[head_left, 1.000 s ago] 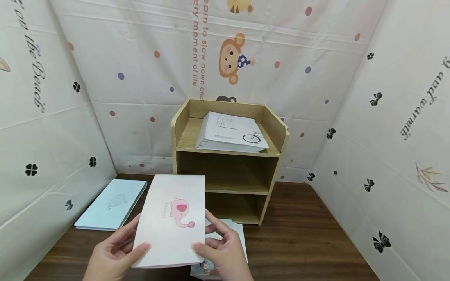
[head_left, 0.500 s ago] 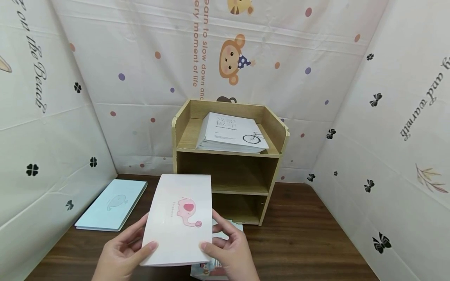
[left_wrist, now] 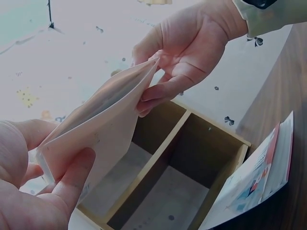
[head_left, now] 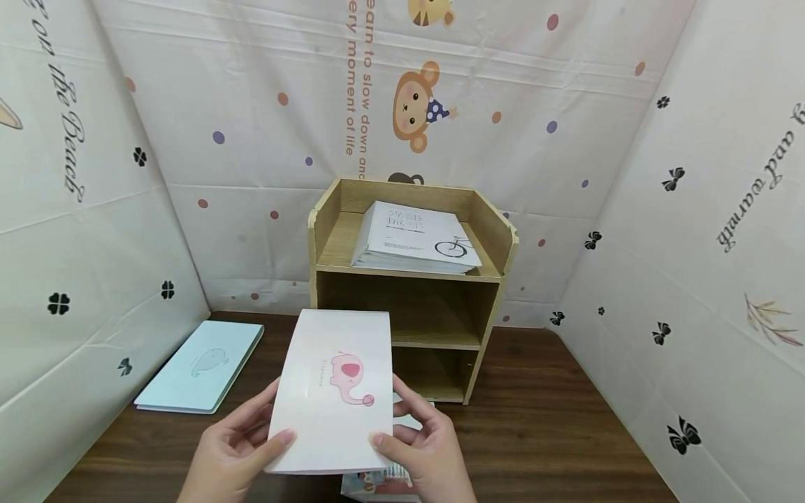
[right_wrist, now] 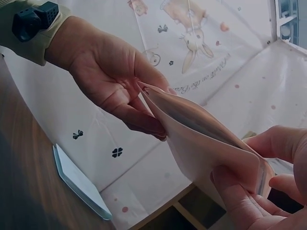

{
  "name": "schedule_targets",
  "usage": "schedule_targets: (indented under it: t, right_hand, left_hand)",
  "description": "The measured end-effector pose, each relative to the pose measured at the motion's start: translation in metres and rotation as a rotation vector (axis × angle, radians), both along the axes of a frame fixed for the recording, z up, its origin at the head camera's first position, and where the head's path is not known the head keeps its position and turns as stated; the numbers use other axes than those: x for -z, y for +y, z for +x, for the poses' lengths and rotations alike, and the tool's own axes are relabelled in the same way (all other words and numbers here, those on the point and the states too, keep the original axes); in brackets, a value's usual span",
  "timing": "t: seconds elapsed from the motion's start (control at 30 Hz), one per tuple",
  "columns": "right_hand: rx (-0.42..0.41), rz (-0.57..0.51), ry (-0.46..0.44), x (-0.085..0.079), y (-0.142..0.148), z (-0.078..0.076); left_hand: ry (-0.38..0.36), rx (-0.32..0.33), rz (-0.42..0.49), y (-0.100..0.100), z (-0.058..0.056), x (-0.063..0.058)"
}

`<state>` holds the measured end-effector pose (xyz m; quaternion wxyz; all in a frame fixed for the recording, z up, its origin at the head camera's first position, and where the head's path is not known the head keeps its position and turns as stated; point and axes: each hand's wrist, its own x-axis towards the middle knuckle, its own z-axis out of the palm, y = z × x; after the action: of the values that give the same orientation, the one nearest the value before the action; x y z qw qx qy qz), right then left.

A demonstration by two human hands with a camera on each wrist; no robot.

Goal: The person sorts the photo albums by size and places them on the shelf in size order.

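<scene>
Both hands hold up a white notebook (head_left: pixel 327 433) with a pink elephant on its cover, above the table and in front of the shelf. My left hand (head_left: pixel 233 450) pinches its left edge, thumb on the cover and fingers beneath. On the opposite edge my right hand (head_left: pixel 430 447) grips it the same way. The left wrist view shows the notebook (left_wrist: pixel 108 120) tilted, its covers bowed slightly apart. Below and partly hidden by it and the right hand lies an illustrated book (head_left: pixel 377 485); the left wrist view shows this book (left_wrist: pixel 254 182) beside the shelf.
A small wooden shelf (head_left: pixel 409 344) stands at the back, with two compartments under its top tray. A stack of white books (head_left: pixel 418 241) with a bicycle drawing rests on top. A light-blue whale notebook (head_left: pixel 204 367) lies at left on the dark wood table (head_left: pixel 534 419). Printed cloth surrounds the table.
Both hands have carried the elephant notebook to the right, so it covers more of the shelf's left side and of the book below. The grips look unchanged.
</scene>
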<state>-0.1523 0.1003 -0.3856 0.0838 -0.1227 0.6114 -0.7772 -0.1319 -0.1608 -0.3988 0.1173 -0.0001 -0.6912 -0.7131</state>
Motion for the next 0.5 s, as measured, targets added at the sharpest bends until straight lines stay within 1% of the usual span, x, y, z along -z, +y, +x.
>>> schedule_targets:
  t: [0.1, 0.2, 0.33, 0.5]
  right_hand:
    - [0.004, -0.004, 0.0, -0.0004, 0.0019, 0.0002]
    - [0.012, -0.003, -0.012, -0.0014, 0.0038, 0.0001]
    - [0.022, 0.011, -0.016, -0.0022, 0.0065, 0.0]
    - [0.023, 0.012, -0.016, -0.0026, 0.0095, -0.0003]
  left_hand:
    - [0.002, 0.002, 0.018, 0.0023, -0.0016, 0.0007]
    - [0.02, 0.009, 0.035, 0.0042, -0.0027, 0.0019]
    - [0.031, 0.022, 0.046, 0.0071, -0.0024, 0.0018]
    - [0.054, 0.058, 0.057, 0.0093, -0.002, 0.0021]
